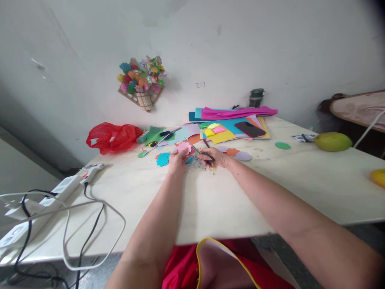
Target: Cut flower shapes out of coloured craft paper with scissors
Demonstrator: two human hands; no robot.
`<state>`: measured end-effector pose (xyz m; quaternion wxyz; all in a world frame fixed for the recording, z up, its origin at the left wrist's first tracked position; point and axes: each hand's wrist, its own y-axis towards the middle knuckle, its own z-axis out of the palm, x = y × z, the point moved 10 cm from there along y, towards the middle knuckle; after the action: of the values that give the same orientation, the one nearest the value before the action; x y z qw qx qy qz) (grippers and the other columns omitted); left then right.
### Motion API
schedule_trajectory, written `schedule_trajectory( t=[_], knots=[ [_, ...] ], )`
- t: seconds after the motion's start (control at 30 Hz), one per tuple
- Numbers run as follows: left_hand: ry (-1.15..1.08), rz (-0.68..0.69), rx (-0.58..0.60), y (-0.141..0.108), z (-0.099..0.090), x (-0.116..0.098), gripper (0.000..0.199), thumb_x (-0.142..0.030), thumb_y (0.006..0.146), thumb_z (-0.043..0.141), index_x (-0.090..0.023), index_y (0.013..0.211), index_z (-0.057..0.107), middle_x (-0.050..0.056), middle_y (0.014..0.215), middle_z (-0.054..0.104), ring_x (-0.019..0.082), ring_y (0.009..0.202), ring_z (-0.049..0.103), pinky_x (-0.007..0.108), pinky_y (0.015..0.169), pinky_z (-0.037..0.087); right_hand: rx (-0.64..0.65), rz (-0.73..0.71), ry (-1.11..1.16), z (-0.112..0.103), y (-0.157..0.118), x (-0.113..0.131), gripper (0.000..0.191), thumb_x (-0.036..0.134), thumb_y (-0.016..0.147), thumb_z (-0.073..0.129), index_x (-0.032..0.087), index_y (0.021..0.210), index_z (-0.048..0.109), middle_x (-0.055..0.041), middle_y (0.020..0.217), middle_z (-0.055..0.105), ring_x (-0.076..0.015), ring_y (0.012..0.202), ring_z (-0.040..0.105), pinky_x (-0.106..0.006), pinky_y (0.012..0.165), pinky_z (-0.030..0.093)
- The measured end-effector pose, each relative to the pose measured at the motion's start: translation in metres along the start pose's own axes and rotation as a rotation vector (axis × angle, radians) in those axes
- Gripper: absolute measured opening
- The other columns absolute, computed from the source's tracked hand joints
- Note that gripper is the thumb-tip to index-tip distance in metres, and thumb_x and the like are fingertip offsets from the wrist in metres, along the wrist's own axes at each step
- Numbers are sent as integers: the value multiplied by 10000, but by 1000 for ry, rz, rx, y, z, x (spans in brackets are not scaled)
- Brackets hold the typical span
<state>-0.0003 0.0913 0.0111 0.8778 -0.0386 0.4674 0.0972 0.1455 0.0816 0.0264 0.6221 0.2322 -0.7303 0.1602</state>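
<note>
Between the fingers of my left hand (178, 159) is a pink scalloped paper flower (184, 148). My right hand (215, 156) is closed round the dark handles of a pair of scissors (208, 157), whose blades point left toward the pink paper's edge; whether they touch it I cannot tell. A blue scalloped paper piece (163, 159) lies left of my left hand. Beside my right hand lie a lilac paper oval (243, 156) and an orange paper piece (232, 152). Tiny coloured paper scraps (210, 170) are scattered under the hands.
Coloured paper sheets (222, 136) and a phone (250, 129) lie at the back. A second pair of scissors (166, 134) rests left of them, near a red plastic bag (111, 137). A power strip (45, 206) with cables is at left, a mango (332, 141) at right.
</note>
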Motion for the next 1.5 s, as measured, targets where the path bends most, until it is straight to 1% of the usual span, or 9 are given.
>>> schedule_trajectory(
  t=[0.13,0.27,0.33,0.43,0.6,0.9,1.1,1.3,1.5],
  knots=[
    [1,10,1,-2,2,-1,250,-107,523,832,-149,720,684,48,712,734,187,677,724,268,640,600,-31,30,10,-2,0,-1,255,342,801,736,159,733,572,38,498,599,-72,352,511,-163,311,293],
    [19,20,19,-2,5,-1,253,-127,504,852,-152,695,687,48,689,737,189,641,714,272,612,596,-46,38,6,-4,-2,2,249,314,825,721,156,712,565,33,501,600,-69,350,511,-158,307,297],
    [29,17,37,-2,6,0,255,-127,499,864,-148,681,687,50,682,734,190,640,717,274,623,595,-42,37,0,-4,-3,4,251,316,843,710,154,716,567,32,504,598,-68,351,514,-157,306,296],
    [29,18,60,-2,8,0,272,-130,492,881,-142,685,690,59,699,738,204,687,735,275,655,595,-25,32,0,-2,-3,4,265,334,844,720,153,726,568,30,507,597,-72,358,522,-157,306,293],
    [29,22,65,0,7,1,290,-141,477,891,-148,693,699,56,717,746,199,691,727,281,664,593,-26,32,-8,-2,-2,2,265,324,869,695,154,716,561,30,497,591,-71,354,521,-157,303,287],
    [14,-2,76,1,6,4,241,-111,509,855,-145,691,700,57,710,731,186,702,717,278,682,590,-15,18,-3,-2,2,-2,258,322,870,683,156,713,564,33,490,590,-67,345,508,-153,303,288],
    [3,-13,64,-1,6,3,230,-102,550,838,-148,721,691,55,723,736,201,726,731,281,673,597,-29,20,-7,-2,1,-2,289,345,857,706,159,699,552,32,499,591,-68,351,516,-156,306,293],
    [-3,-29,67,-3,9,4,216,-67,560,811,-146,727,700,59,729,744,182,680,719,260,628,599,8,1,-5,0,4,-4,296,381,851,699,162,716,551,38,490,589,-60,328,480,-159,308,279],
    [1,-38,54,-4,9,4,197,-60,562,785,-141,725,709,60,728,744,175,675,709,255,629,593,5,2,0,0,3,-3,278,374,845,691,167,727,548,40,493,585,-68,340,492,-166,312,278]
  ],
)
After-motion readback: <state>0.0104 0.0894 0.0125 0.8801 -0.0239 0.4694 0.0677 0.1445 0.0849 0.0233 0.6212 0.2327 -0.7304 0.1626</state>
